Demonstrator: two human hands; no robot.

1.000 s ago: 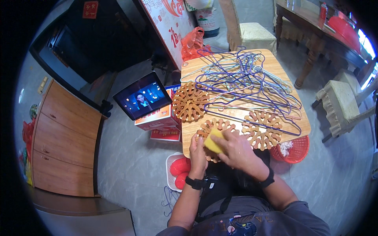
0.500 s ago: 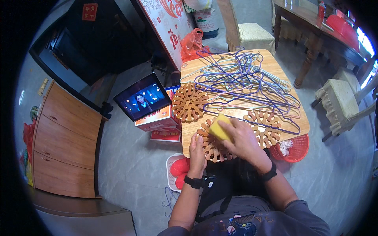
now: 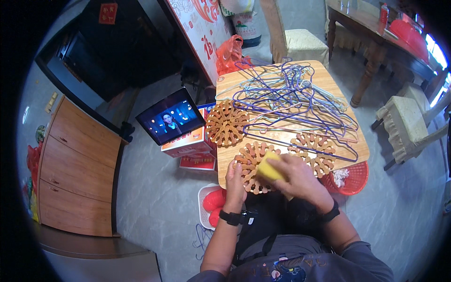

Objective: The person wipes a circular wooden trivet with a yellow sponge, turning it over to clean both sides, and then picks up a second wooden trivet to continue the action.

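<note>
A round wooden trivet (image 3: 249, 155) of openwork brown pieces lies at the near edge of the small table. My left hand (image 3: 234, 182) grips its left rim between thumb and fingers. In my right hand (image 3: 298, 176) is a yellow sponge (image 3: 271, 168), held against the trivet's right part and slightly blurred. A second trivet (image 3: 227, 123) of the same kind rests at the table's left edge. To the right, partly behind my right hand, lies a third trivet (image 3: 314, 149). Beyond them spreads a tangled heap of purple and pale clothes hangers (image 3: 291, 96).
A tablet (image 3: 170, 117) showing a video stands on stacked boxes (image 3: 188, 144) left of the wooden table (image 3: 230, 83). Below its right edge sits a red basket (image 3: 355, 177) with white items. A white basket (image 3: 204, 192) holding red things is near my left forearm. Chairs (image 3: 305, 44) stand beyond.
My right hand and the sponge have moved right and slightly toward me across the trivet, uncovering more of its middle. My left hand keeps its hold on the rim.
</note>
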